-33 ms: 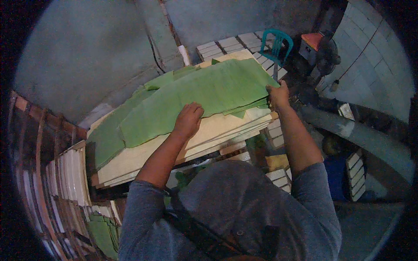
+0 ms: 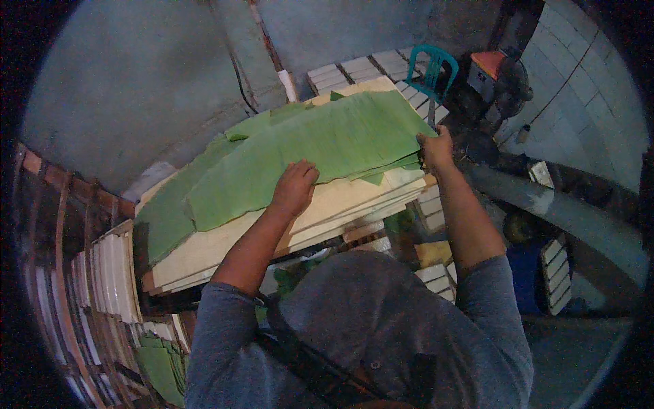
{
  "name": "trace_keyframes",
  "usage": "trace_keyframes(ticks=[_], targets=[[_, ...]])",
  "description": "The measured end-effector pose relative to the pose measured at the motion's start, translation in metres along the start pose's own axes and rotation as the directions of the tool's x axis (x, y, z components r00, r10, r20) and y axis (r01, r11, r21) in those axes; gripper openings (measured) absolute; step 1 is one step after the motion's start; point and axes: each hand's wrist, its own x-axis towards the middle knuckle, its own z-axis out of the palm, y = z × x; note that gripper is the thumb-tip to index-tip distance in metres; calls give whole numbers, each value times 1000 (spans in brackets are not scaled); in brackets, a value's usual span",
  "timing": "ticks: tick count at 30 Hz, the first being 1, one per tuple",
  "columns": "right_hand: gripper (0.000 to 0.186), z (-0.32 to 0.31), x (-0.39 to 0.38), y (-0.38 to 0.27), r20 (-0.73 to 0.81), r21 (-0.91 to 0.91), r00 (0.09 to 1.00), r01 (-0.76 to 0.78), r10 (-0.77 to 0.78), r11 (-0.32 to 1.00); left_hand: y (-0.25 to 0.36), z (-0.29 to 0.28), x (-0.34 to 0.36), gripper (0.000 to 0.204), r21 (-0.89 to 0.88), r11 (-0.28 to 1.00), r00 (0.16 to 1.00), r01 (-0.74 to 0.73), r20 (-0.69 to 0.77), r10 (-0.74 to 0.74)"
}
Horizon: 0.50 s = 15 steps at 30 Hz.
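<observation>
A large green banana leaf (image 2: pixel 320 136) lies over more leaf pieces on a stack of pale boards (image 2: pixel 231 249). My left hand (image 2: pixel 297 187) rests palm down at the leaf's near edge, fingers stretched over it. At the right end of the leaf, my right hand (image 2: pixel 437 150) is closed by the near corner. A narrow grey blade (image 2: pixel 431 114), which looks like a knife's, points away from that fist; its handle is hidden. Several leaf layers (image 2: pixel 402 163) show under the corner beside my right thumb.
A teal plastic chair (image 2: pixel 432 71) and a fan (image 2: pixel 512 88) stand beyond the right end. Rows of pale blocks (image 2: pixel 354 68) lie behind the boards. A slatted rack (image 2: pixel 61 225) is at the left, with folded green leaves (image 2: pixel 160 361) below. A blue container (image 2: pixel 531 279) stands at right.
</observation>
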Motion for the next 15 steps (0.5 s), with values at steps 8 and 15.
trace_keyframes(ticks=[8, 15], targets=[[38, -27, -28, -46, -262, -388, 915, 191, -307, 902, -2, -17, 5, 37, -52, 996, 988, -68, 133, 74], [32, 77, -121, -98, 239, -157, 818, 565, -524, 810, -54, 5, 32, 68, 22, 1000, 998, -1, 64, 0]])
